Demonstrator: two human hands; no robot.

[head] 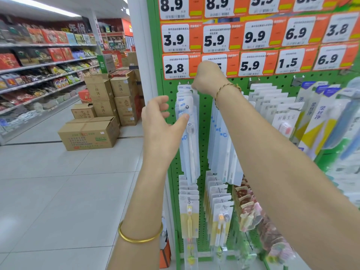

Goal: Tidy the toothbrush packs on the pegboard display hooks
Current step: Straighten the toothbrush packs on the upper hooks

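A green pegboard [204,106] carries rows of toothbrush packs on metal hooks. At its left edge hangs a stack of pale blue and white toothbrush packs [190,133] on a hook whose tip [187,107] pokes through the front pack. My left hand [161,123] is beside that stack with spread fingers, its thumb tip touching the front pack. My right hand [208,78] is higher up, fingers curled at the top of the stack near the back packs; what it pinches is hidden behind the fist.
Orange price tags [253,39] cover the board above the hooks. More toothbrush packs [272,106] hang to the right, and children's brush packs [190,217] below. Cardboard boxes [89,133] stand on the tiled floor at left, beside grocery shelves [39,75].
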